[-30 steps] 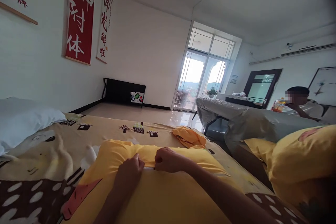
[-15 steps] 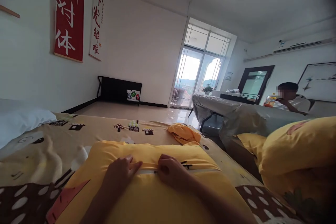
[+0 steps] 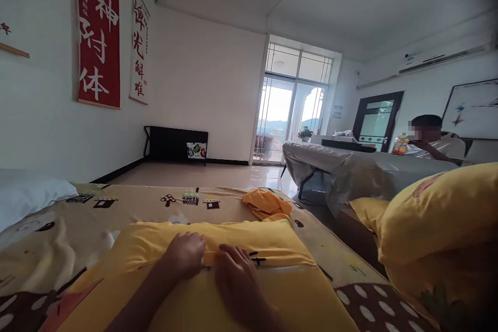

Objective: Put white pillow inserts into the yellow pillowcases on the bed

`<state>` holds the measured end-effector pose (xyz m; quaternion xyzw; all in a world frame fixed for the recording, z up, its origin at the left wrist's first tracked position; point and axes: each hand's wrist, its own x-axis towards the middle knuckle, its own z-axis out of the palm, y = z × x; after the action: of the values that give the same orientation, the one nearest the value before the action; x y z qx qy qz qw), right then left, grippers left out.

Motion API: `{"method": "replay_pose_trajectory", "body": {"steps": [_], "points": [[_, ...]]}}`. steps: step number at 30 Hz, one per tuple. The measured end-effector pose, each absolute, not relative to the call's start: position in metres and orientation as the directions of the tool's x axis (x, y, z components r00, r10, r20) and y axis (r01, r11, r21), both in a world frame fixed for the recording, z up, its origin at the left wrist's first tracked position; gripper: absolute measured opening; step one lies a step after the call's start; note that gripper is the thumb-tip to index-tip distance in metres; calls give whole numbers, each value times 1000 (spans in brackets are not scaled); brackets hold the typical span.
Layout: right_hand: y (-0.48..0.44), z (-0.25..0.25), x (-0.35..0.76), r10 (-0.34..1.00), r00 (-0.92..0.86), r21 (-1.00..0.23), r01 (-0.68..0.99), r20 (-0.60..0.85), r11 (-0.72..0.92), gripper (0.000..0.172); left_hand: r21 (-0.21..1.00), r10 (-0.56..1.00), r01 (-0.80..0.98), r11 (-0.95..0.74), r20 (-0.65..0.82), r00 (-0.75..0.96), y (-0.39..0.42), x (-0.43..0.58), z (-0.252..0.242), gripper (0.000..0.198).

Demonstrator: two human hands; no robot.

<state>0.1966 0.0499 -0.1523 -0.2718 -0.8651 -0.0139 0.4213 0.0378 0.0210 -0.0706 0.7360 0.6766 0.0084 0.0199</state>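
Note:
A yellow pillow (image 3: 233, 241) in a yellow case lies on the patterned bed cover (image 3: 97, 218) in front of me. My left hand (image 3: 184, 254) is closed, pinching the fabric at the case's opening seam. My right hand (image 3: 237, 275) rests just to its right on the same seam, fingers curled down and gripping the edge. A light strip, perhaps a zip, runs along the seam to the right. The two hands nearly touch.
A crumpled orange cloth (image 3: 266, 202) lies at the bed's far edge. A white pillow (image 3: 27, 197) is on the left, another yellow pillow (image 3: 436, 212) on the right. Beyond stands a covered table (image 3: 361, 168) with a seated person (image 3: 431, 137).
The view has tipped and shifted right. My hands have come closer together on the seam, the right hand sliding toward me and left. The left hand went from flatter fingers to a pinch.

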Motion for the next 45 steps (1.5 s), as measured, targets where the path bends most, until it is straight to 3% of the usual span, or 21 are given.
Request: {"method": "replay_pose_trajectory", "body": {"steps": [5, 10, 15, 21, 23, 28, 33, 35, 39, 45], "points": [[48, -153, 203, 333, -464, -125, 423, 821, 898, 25, 141, 989, 979, -147, -1, 149, 30, 39, -80, 21], [42, -153, 201, 360, -512, -192, 352, 780, 916, 17, 477, 981, 865, -153, 179, 74, 24, 34, -106, 15], [37, -150, 200, 445, -498, -248, 413, 745, 876, 14, 545, 973, 825, -151, 228, 27, 27, 35, -108, 17], [31, -138, 181, 498, -509, -69, 648, 702, 759, 11, 636, 983, 759, -141, 182, 30, 30, 30, -111, 16], [32, -141, 172, 520, -515, -67, 664, 682, 745, 10, 663, 984, 734, -147, 176, 38, 31, 27, -111, 17], [32, -159, 164, 541, -338, -299, 559, 770, 774, 19, 668, 985, 730, -144, 166, 43, 30, 27, -110, 19], [29, -158, 168, 455, -287, -283, 482, 843, 829, 23, 642, 985, 754, -136, 170, 33, 28, 32, -108, 19], [31, -152, 173, 524, -269, -353, 490, 808, 797, 22, 637, 984, 758, -138, 172, 34, 27, 33, -108, 21], [39, -143, 190, 767, -227, -560, 565, 601, 606, 21, 630, 987, 766, -132, 159, 39, 26, 36, -108, 20], [43, -140, 206, 739, -294, -485, 600, 606, 636, 19, 602, 985, 785, -146, 162, 59, 26, 38, -110, 25]]}}
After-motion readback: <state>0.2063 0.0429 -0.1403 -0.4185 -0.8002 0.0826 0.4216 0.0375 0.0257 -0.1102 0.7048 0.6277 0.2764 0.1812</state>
